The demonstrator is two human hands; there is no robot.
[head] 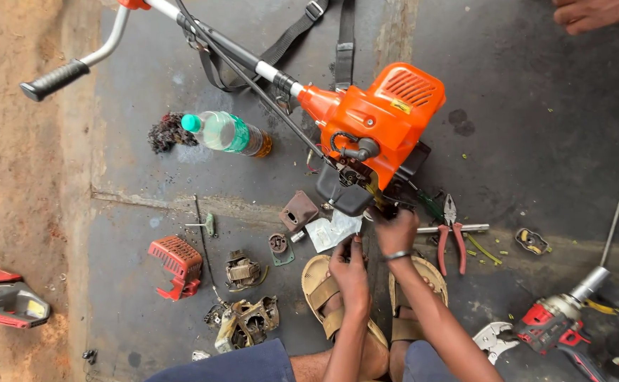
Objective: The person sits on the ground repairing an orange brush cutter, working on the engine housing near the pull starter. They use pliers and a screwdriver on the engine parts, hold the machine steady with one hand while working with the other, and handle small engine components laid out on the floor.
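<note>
Engine [376, 134] lies behind both hands — bottle [226, 132] to its left, pliers [451, 237] right.

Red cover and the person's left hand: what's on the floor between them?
In the head view, between the red cover and the left hand lie a small engine part and a round gasket piece.

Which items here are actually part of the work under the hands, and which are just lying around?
In hand:
- orange engine unit, touched underneath by right hand
- left hand, pinching something too small to tell
- grey gasket sheet beside it

Lying about:
- plastic bottle
- red-handled pliers
- red cover
- power drill
</note>
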